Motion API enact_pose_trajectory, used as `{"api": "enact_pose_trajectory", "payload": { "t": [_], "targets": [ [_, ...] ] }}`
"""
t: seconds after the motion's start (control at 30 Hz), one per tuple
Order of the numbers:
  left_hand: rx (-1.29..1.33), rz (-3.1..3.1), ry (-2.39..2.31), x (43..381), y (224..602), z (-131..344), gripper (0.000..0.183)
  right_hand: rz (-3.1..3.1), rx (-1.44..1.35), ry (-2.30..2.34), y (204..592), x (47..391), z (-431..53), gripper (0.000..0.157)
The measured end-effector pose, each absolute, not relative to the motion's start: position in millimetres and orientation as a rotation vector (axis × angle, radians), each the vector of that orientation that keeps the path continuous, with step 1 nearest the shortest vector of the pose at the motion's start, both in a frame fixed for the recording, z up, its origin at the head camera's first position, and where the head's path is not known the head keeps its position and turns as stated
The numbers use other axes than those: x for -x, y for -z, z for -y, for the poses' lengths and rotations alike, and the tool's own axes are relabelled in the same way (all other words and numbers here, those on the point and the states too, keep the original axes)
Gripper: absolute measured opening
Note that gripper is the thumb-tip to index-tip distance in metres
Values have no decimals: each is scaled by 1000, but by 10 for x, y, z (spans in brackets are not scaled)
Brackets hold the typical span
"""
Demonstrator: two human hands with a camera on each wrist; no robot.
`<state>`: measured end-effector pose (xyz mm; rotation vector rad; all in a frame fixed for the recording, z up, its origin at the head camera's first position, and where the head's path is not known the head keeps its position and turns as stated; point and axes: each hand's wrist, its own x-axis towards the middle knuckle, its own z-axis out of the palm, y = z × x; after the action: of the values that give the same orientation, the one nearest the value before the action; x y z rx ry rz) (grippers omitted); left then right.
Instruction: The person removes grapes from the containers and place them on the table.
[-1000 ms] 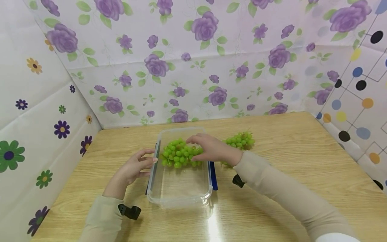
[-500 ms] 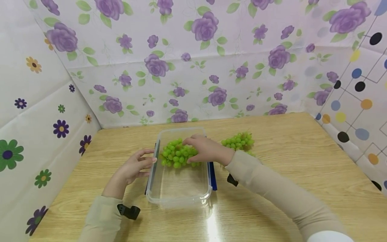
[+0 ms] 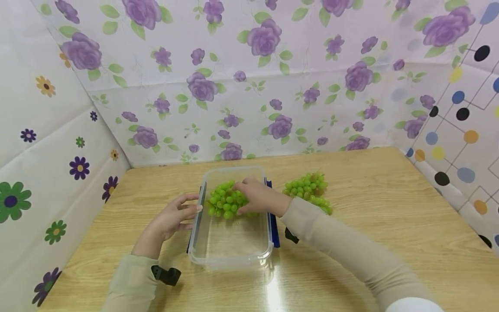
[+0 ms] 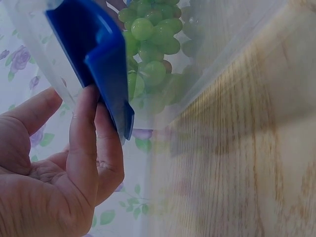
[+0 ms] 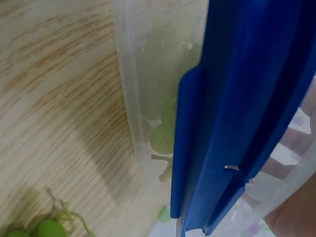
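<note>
A clear plastic container [image 3: 234,262] with blue side latches stands on the table, its top uncovered. Green grapes [image 3: 228,207] lie in a bunch in its far half. My left hand [image 3: 175,216] holds the container's left side, thumb at the rim. Seen from the left wrist, its fingers [image 4: 81,143] rest against the blue latch [image 4: 106,54]. My right hand [image 3: 259,197] reaches over the right wall and lies on the grapes, fingers loosely bent and spread over them. It covers the bunch's right part. From the right wrist, the other blue latch [image 5: 232,113] hides most of this hand.
More green grapes [image 3: 306,184] lie on the wooden table [image 3: 362,203], right of the container and behind my right forearm. Flowered sheets [image 3: 234,108] stand at the back and left; a dotted sheet [image 3: 464,143] borders the right.
My right hand has slid a little left over the grapes in the container, and more of the grapes on the table show. My left hand stays at the container's side.
</note>
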<state>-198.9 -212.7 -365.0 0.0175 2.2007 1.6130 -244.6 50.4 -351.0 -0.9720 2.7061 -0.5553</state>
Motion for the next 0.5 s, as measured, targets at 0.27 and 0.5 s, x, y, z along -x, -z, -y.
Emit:
{"api": "enact_pose_trajectory", "payload": {
  "t": [0.27,0.5],
  "targets": [
    [-26,-2182,-1626,1997,3654,2133,63,-2724,936,508,3515,2466,-462,65],
    [-23,-2180,-1619,2002,3654,2136,64,-2723,907,431,3515,2489,-414,66]
  ]
}}
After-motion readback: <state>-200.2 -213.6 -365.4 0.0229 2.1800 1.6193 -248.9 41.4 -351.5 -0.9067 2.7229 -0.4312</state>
